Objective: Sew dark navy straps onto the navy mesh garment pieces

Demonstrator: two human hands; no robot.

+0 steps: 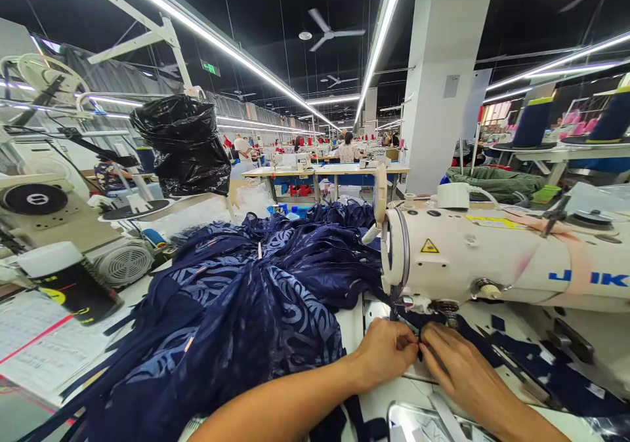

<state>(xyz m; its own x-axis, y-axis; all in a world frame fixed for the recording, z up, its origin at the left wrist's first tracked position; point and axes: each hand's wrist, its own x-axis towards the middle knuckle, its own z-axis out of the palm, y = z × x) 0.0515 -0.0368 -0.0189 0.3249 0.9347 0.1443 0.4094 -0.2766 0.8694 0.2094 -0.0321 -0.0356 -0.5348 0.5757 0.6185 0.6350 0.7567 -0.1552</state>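
Observation:
Just in front of the needle area of a white sewing machine (pixel 445 252), my two hands meet, fingertips almost touching. My left hand (pixel 388 353) is closed in a pinch on a small piece of dark navy fabric (pixel 416 321). Beside it, my right hand (pixel 455 357) has its fingers bent down over the same spot, thumb toward the left hand; its fingertips are partly hidden. A large heap of navy garments (pixel 256 298) with pale blue swirl patterns and long straps lies left of the machine and runs under my left forearm.
Navy strips and scraps (pixel 546 363) lie right of my hands beneath the machine arm. A metal tray (pixel 408 422) sits at the front edge. At left stand a dark cup-like container (pixel 73 284) and printed papers (pixel 44 357). A black plastic bag (pixel 182 143) covers something above. People work farther back.

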